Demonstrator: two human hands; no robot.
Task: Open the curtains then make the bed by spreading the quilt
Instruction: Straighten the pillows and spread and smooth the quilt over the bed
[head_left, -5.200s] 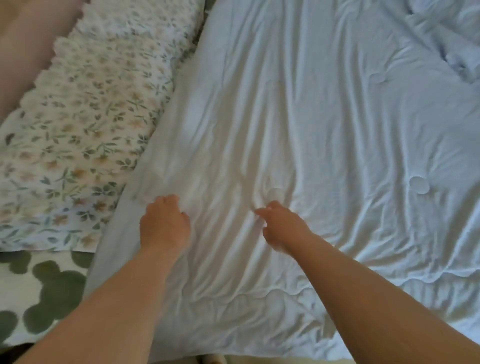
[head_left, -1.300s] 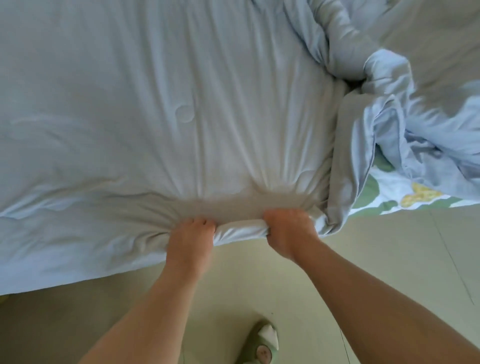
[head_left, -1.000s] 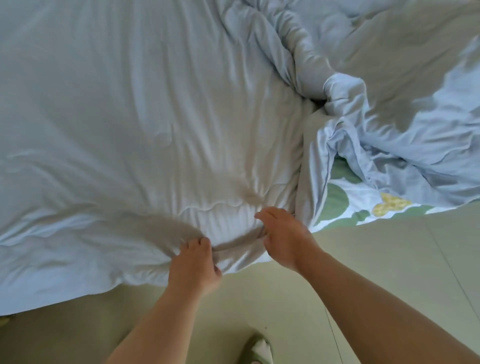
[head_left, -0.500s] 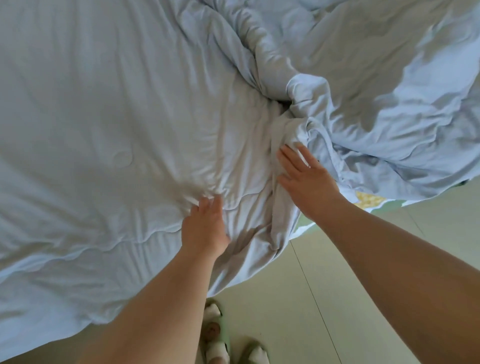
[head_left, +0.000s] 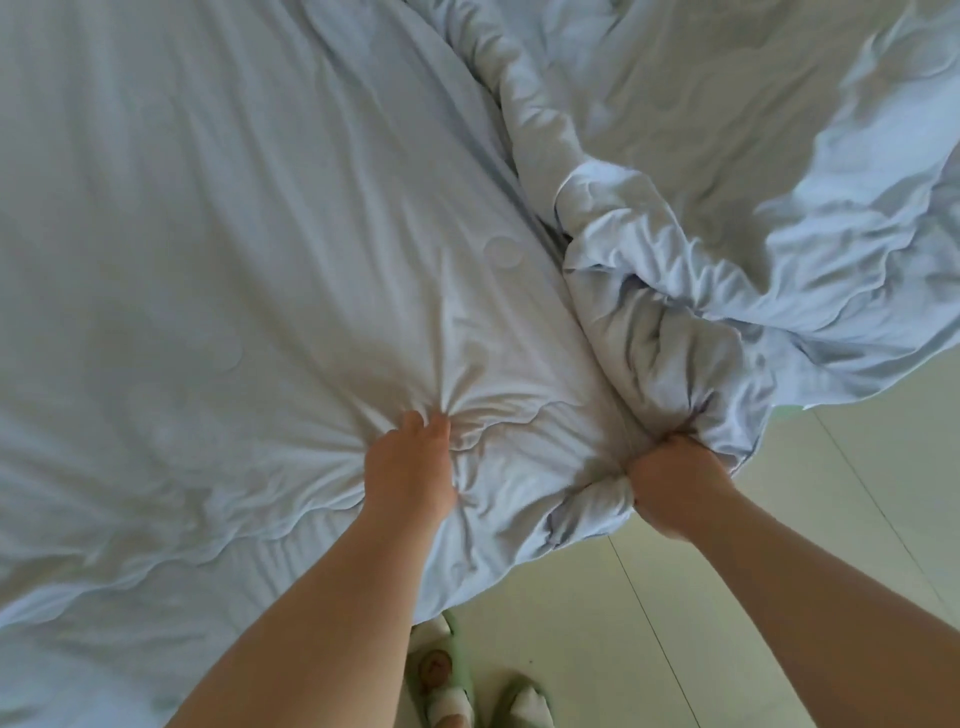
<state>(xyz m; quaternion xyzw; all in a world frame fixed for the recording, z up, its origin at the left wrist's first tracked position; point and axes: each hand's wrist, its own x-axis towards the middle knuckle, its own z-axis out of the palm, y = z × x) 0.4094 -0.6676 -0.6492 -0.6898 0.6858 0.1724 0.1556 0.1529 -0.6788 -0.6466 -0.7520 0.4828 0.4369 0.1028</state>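
The pale blue quilt (head_left: 234, 234) covers almost the whole view, lying flat on the left and bunched into a thick folded ridge on the right. My left hand (head_left: 410, 467) pinches the flat part near its lower edge, and creases fan out from the fingertips. My right hand (head_left: 670, 483) is closed in a fist on the lower end of the bunched fold (head_left: 660, 353), at the quilt's hanging edge. The bed under the quilt is hidden. No curtains are in view.
Pale tiled floor (head_left: 779, 519) runs along the lower right beside the bed. My feet in green slippers (head_left: 447, 675) stand close to the bed's edge, just under the hanging quilt.
My right hand has dropped from the fold's side, fingers spread, and closed on its lower end. My left hand has bunched the flat quilt under its fingers. The patterned sheet is no longer visible.
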